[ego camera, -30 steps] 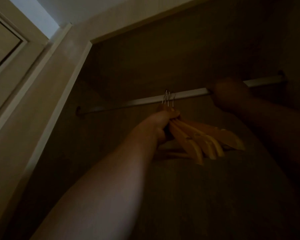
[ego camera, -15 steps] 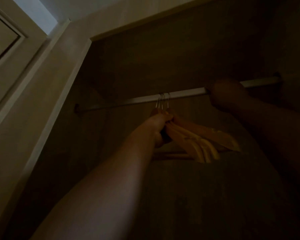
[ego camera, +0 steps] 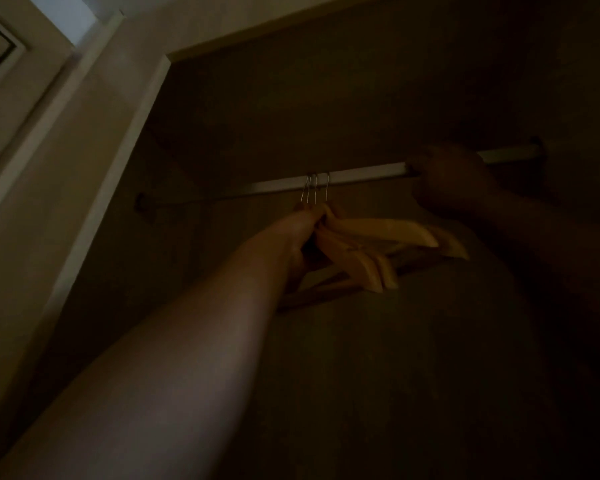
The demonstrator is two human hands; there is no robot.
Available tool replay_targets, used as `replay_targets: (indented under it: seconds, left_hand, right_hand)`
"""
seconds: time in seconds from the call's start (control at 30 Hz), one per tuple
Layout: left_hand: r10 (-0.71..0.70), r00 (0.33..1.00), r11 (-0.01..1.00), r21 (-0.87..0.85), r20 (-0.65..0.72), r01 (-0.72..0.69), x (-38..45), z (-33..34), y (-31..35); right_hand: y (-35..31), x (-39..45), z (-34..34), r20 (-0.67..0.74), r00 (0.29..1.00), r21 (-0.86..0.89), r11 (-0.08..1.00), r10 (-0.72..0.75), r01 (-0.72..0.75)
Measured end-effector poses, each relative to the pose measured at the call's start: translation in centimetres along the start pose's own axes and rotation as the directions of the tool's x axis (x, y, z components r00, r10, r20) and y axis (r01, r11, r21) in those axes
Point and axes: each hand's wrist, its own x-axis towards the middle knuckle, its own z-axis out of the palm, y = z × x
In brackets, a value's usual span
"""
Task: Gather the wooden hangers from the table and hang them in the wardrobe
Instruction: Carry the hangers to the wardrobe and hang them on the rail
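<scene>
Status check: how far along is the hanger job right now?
Done: the wooden hangers are at the wardrobe, their metal hooks up at the rail.
In hand: the left hand grips the bunch just below the hooks; the right hand is closed on the rail.
Left: letting go and perhaps spreading them out. Whether every hook is fully seated is too dim to tell, and the table is out of view.

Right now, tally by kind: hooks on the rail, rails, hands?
Metal hanger hooks: 3 visible on the rail
Wardrobe rail: 1
Hands: 2, left hand gripping the wooden hangers, right hand on the rail
Total: 6
</scene>
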Motion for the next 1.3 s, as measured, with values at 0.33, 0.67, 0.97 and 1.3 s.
replay_targets:
  seconds: [0.33, 0.67, 0.97, 1.3]
  left_hand:
    - [0.051, 0.999, 0.982, 0.180, 0.013, -0.053, -1.6, -0.3, 0.8]
    - [0.073, 0.996, 0.970, 0.230, 0.053, -0.083, -3.5, -0.9, 1.1]
    - [0.083, 0.996, 0.978, 0.190, 0.036, -0.089, -3.7, -0.6, -0.4]
    - [0.098, 0.994, 0.986, 0.141, -0.049, -0.091, -3.4, 1.0, -0.6]
  right_hand:
    - [-1.9, -1.3, -6.7, 0.223, 0.968, 0.398, 0.896, 0.117, -0.200]
    - [-7.5, -2.2, -9.7, 0.634, 0.760, 0.545, 0.617, 0.139, -0.568]
    - [-9.4, -4.7, -9.2, 0.728, 0.673, 0.433, 0.676, 0.126, -0.595]
    - [-7.7, -6.1, -9.0, 0.677, 0.720, 0.297, 0.840, 0.149, -0.454]
